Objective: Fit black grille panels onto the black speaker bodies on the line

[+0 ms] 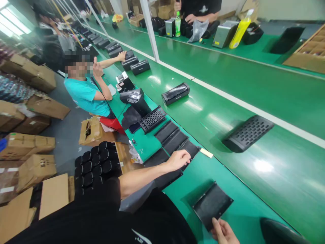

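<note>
1 black panel (212, 203) is up, pinched in the right hand (223, 231) above the bench (186, 184); other panels (175, 140), apparently left to handle, lie flat between its 2 long edges. The left hand (179, 159) curls over them, its grip impossible to tell.

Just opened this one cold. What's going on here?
The person's right hand holds a black panel by its lower end over the green table. The left hand is at more panels laid out there; whether it grips one is unclear. Black units sit on the glossy surface beyond. A co-worker in turquoise has an arm stretched out to others.
</note>
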{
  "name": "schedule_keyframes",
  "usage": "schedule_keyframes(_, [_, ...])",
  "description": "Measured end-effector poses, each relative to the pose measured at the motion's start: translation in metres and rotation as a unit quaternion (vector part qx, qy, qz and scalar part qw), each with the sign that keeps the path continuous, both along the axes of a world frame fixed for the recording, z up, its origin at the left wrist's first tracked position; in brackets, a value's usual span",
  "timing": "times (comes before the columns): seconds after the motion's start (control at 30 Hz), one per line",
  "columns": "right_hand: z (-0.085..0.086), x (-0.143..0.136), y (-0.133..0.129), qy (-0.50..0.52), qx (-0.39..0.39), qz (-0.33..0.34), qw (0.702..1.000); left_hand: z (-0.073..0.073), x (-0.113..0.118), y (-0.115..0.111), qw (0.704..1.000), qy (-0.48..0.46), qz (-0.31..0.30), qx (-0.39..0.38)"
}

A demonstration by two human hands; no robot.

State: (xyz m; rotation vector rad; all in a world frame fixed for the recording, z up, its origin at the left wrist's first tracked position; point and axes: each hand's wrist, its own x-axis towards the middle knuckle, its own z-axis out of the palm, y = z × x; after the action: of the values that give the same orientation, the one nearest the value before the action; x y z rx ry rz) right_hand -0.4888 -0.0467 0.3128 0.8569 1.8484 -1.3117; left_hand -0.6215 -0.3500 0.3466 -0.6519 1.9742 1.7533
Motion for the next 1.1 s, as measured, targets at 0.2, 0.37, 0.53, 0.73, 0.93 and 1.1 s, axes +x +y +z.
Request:
schedule_keyframes(0.2, [0.044, -0.001, -0.019, 0.063, -0.044, 0.003, 0.997, -0.016, 0.053, 0.067, 0.975, -0.101, -0.065, 0.189])
schedule_keyframes(0.37, [0.081, 0.003, -0.028, 0.101, -0.070, -0.007, 0.992, -0.004, 0.072, 0.095, 0.906, -0.203, 0.010, 0.371])
schedule_keyframes(0.53, [0.102, 0.025, -0.038, 0.118, -0.063, -0.128, 0.983, 0.018, 0.076, 0.099, 0.909, -0.156, 0.070, 0.381])
schedule_keyframes(0.73, [0.108, 0.053, -0.063, 0.139, -0.140, -0.323, 0.925, 0.048, 0.090, 0.106, 0.893, -0.110, 0.134, 0.416])
schedule_keyframes(0.93, [0.119, 0.063, -0.028, 0.133, -0.134, -0.389, 0.902, 0.068, 0.070, 0.065, 0.918, -0.116, -0.023, 0.378])
schedule_keyframes(1.1, [0.121, 0.062, -0.006, 0.091, -0.175, -0.331, 0.923, 0.082, 0.046, 0.047, 0.945, -0.103, -0.172, 0.257])
